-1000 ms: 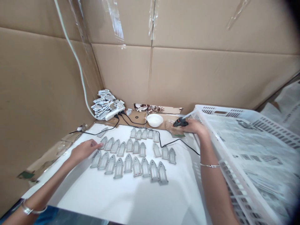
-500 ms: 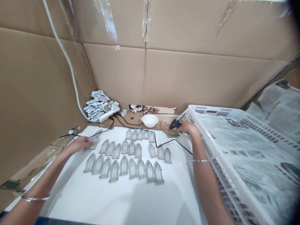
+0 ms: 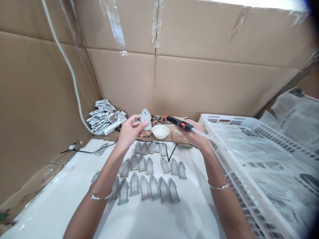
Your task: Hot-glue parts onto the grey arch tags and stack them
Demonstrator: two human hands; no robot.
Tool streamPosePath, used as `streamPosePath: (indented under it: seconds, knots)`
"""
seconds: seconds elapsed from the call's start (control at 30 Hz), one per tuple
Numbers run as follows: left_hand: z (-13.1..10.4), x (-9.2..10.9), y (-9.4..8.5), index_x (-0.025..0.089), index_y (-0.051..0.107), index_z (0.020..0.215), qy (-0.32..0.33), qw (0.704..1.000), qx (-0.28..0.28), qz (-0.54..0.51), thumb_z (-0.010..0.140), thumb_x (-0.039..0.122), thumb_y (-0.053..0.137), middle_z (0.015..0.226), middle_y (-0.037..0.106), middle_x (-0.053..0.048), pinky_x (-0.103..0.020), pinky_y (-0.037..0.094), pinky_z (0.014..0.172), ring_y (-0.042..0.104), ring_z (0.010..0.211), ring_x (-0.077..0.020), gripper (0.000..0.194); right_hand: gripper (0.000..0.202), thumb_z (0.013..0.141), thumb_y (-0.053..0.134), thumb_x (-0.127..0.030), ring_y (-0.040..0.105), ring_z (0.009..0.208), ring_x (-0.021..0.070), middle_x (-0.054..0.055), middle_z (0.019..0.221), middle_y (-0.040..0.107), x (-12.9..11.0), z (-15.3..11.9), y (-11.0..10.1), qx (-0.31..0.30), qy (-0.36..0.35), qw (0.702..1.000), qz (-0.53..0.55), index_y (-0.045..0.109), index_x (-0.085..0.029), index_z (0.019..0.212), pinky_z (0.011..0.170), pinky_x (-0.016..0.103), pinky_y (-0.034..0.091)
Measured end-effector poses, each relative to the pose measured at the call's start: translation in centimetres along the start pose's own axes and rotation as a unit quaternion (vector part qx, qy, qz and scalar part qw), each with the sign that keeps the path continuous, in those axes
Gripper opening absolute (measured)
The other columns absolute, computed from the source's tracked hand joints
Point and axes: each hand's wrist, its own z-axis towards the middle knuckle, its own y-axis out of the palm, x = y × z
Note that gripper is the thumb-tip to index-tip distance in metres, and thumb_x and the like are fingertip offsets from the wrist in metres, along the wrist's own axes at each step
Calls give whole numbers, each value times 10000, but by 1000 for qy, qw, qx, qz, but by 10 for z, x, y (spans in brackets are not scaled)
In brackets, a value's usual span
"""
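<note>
My left hand pinches a small grey arch-shaped piece, pointed at the top, and holds it upright above the table. In my right hand is a black glue gun with an orange trigger and tip; a clear glue stick juts from its back. The gun's tip points left toward the held piece, with a gap between them. Below my hands, several like grey pieces lie in rows on the white table surface. My left forearm hides some of them.
At the back left, a heap of flat pieces lies by a white power strip. A white bowl stands at the back. A black cord crosses the table. On the right is a white plastic basket lined with printed sheeting.
My left hand has lifted a grey piece from the table's left side and brought it to the middle. My right hand has raised the glue gun from the back right and turned it leftward.
</note>
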Motion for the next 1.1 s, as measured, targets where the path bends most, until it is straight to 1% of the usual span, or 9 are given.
streamPosePath:
  seconds: [0.07,0.13,0.2,0.27,0.5,0.63,0.77,0.93,1.1]
  knots:
    - [3,-2,9,165,550,1047,0,1000,-11,-15,666,449,834,796,754,-40,-192,459,451,718,582,-180,554,235,872,566,-393,590,702,172,29,751,667,-14,-5,-2,40,-62,997,29,600,-211,726,615,256,376]
    - [4,-5,13,169,539,1049,-1,999,-26,-21,680,432,823,840,764,-56,-195,479,447,733,610,-195,535,178,869,560,-316,566,699,161,22,734,638,-23,-9,-4,61,-121,990,41,587,-209,729,633,257,384]
    - [5,-8,15,177,526,1052,0,999,-41,-24,693,419,809,848,765,-59,-197,495,444,744,633,-209,517,130,871,547,-267,561,726,167,28,763,646,-28,-13,-5,60,-165,984,34,607,-210,770,660,268,393]
    - [5,-11,17,183,517,1060,-2,998,-53,-29,704,401,795,843,763,-55,-203,515,447,748,640,-214,502,120,876,535,-244,565,765,178,36,806,670,-31,-14,-4,47,-186,981,23,629,-212,809,679,281,396]
    - [4,-20,26,190,512,1080,8,997,-72,-26,765,345,757,846,753,-46,-198,539,464,753,654,-203,428,143,890,525,-249,577,802,188,43,853,698,-29,-14,1,27,-173,984,-16,653,-211,838,666,293,379]
    - [3,-23,27,192,513,1075,16,997,-77,-24,783,330,743,837,749,-43,-193,537,461,749,646,-194,397,159,900,517,-236,573,805,183,39,852,696,-26,-14,2,35,-170,984,-36,640,-211,801,659,291,371]
    - [2,-22,28,196,506,1080,21,997,-74,-21,789,328,737,856,754,-46,-192,543,465,749,647,-189,395,186,909,523,-275,554,789,186,37,838,695,-26,-14,2,34,-171,983,-51,629,-213,770,643,298,366]
    - [1,-21,29,201,502,1097,20,998,-66,-8,793,344,732,909,756,-53,-197,549,477,749,659,-184,407,226,926,523,-316,517,755,183,37,838,699,-27,-13,3,54,-175,981,-68,621,-218,748,628,300,366]
    - [1,-21,29,205,512,1101,21,998,-64,5,795,368,734,882,748,-50,-206,540,475,747,663,-194,412,204,904,540,-240,502,750,191,47,834,703,-29,-12,3,53,-177,980,-79,607,-216,713,613,305,350]
